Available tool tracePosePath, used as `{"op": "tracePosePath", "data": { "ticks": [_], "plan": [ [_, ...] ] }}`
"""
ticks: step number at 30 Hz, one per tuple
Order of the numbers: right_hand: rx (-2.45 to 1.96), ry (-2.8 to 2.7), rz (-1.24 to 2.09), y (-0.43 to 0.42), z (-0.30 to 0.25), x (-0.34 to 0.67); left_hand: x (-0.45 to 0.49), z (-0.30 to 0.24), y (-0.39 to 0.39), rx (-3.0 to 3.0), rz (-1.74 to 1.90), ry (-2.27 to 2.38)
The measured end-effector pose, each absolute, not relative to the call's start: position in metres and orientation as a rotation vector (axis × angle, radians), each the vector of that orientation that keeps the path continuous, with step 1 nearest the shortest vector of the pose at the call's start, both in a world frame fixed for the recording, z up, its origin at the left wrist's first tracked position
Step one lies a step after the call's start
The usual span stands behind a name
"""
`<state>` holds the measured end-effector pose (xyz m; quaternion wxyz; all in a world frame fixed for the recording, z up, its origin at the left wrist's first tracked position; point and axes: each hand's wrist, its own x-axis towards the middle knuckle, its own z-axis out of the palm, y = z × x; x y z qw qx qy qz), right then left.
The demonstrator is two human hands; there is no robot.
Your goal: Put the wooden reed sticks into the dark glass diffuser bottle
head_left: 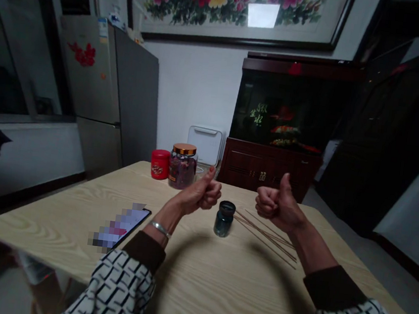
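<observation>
Both fists hover over the wooden table (195, 272) with thumbs pointing up. My left hand (202, 194) has its fingers curled in and nothing in them; a bracelet circles that wrist. Likewise curled and holding nothing, my right hand (280, 205) is raised on the other side. Between and below them a small dark glass bottle (224, 219) stands upright on the table. Several thin brown sticks (266, 234) lie loosely crossed to the right of the bottle, beneath my right hand. Neither hand touches the bottle or the sticks.
A phone (122, 228) lies at the table's left. Towards the back left stand a red canister (160, 164) and a large jar (182, 168) with a copper-coloured lid. Beyond the table are a fridge (136, 102) and a fish tank (284, 110) on a dark wooden cabinet.
</observation>
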<state>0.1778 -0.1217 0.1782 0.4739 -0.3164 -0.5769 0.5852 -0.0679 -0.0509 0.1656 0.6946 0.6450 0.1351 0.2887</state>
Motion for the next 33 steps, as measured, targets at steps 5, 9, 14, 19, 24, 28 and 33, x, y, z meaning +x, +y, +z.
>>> {"op": "tracePosePath", "data": {
  "ticks": [5,9,14,19,24,28,33],
  "plan": [
    [-0.61,-1.528,1.459,-0.126,0.239,0.18,-0.069,0.222,-0.046,1.394,0.557,0.062],
    [-0.554,-1.544,1.533,-0.123,0.236,0.18,-0.065,0.216,-0.044,1.335,0.458,0.007],
    [-0.494,-1.492,1.686,-0.115,0.184,0.178,-0.063,0.162,-0.039,1.258,0.343,-0.003],
    [-0.536,-1.436,1.742,-0.11,0.155,0.178,-0.062,0.134,-0.031,1.213,0.295,-0.022],
    [-0.783,-1.455,1.594,-0.099,0.154,0.178,-0.066,0.127,-0.021,1.213,0.338,0.013],
    [-1.37,-1.654,0.93,-0.084,0.138,0.168,-0.073,0.095,-0.015,1.266,0.671,0.272],
    [-1.842,-2.064,0.068,-0.073,0.118,0.142,-0.05,0.033,-0.016,1.501,0.981,0.679]
  ]
}}
